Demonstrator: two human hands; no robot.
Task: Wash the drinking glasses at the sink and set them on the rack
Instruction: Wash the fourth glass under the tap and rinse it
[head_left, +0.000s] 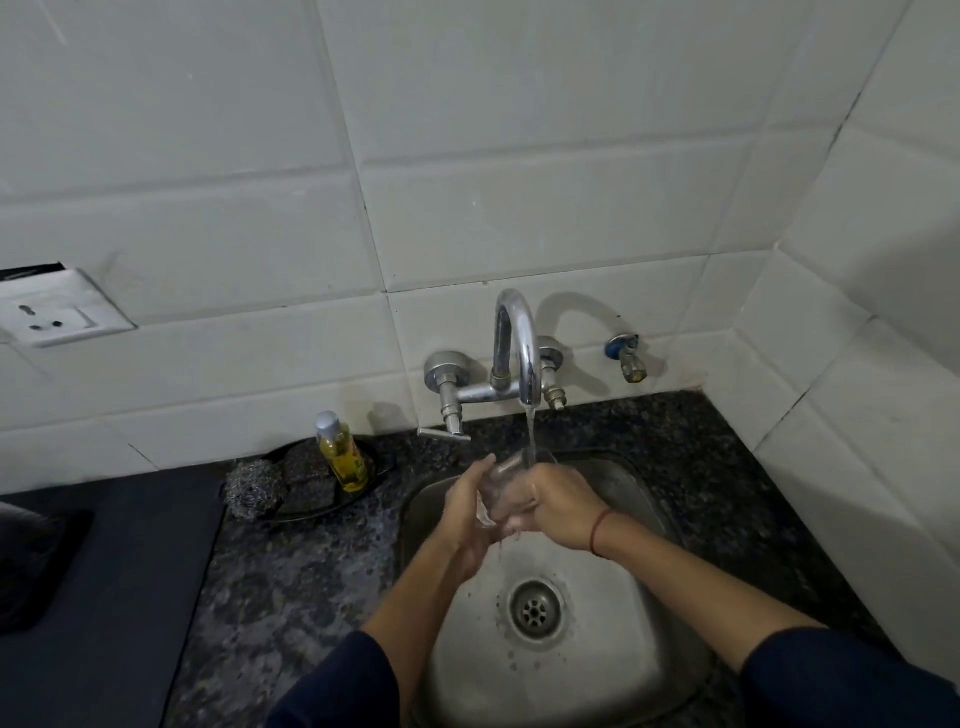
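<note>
Glass (506, 486) — clear, tilted, mouth toward the tap, held over the back half of the sink (597, 649), above the basin floor and not touching it. Left hand (465, 501): fingers curled round the glass's left wall. Right hand (563, 506): closed round its right side and lower end, red thread (597, 530) at the wrist. The two hands carry it between them. Water stream (531, 436) falls from the spout (519, 343) and lands at the rim of the glass; whether it runs inside or down the outer wall I cannot tell through the blur. No foam visible on glass or hands. Step in hand, as I judge it: rinsing one glass under the running tap. Drain (535, 608) open, a few dark specks around it. Outward on the table (291, 566): a dark tray (376, 465) left of the sink, carrying a yellow soap bottle (340, 452) and scouring pads (306, 467), with a steel scrubber (253, 488) at its left edge. Wall socket (57, 314) further left on the tiles. Rack not in view, nor any other glasses. Next move calls for: turn the glass so water reaches the whole wall, tip it mouth-down to drain, then pass it to one hand with a firm hold — wet glass is likely slippery — and find the rack before carrying it off.
</note>
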